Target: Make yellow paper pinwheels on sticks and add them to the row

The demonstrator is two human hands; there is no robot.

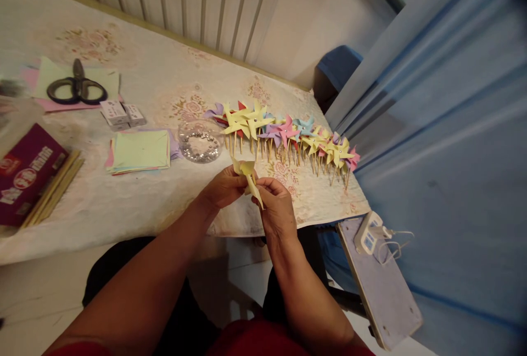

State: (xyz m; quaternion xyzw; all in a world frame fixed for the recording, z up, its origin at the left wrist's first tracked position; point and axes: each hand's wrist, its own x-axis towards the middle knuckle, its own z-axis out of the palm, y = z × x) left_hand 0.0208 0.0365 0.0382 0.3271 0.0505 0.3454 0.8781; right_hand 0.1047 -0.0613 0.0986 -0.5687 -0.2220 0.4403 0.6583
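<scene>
Between my two hands, over the table's front edge, is a yellow paper pinwheel (247, 169) with curled blades. My left hand (225, 187) pinches it from the left side. From the right, the closed fingers of my right hand (278, 199) grip its lower part; whether a stick is in them I cannot tell. Just beyond my hands lies a row of finished pinwheels (286, 131) on wooden sticks, in yellow, pink, purple, blue and red. A round clear container (200, 146) with small shiny metal pieces sits left of that row.
Stacked coloured paper (140, 150) lies to the left, with small white boxes (121, 113) behind it. Black-handled scissors (77, 89) rest on more paper. A purple packet (31, 174) lies beside wooden sticks (55, 188). At right, a power strip (368, 233) sits on a bench (385, 290) by a blue curtain (453, 153).
</scene>
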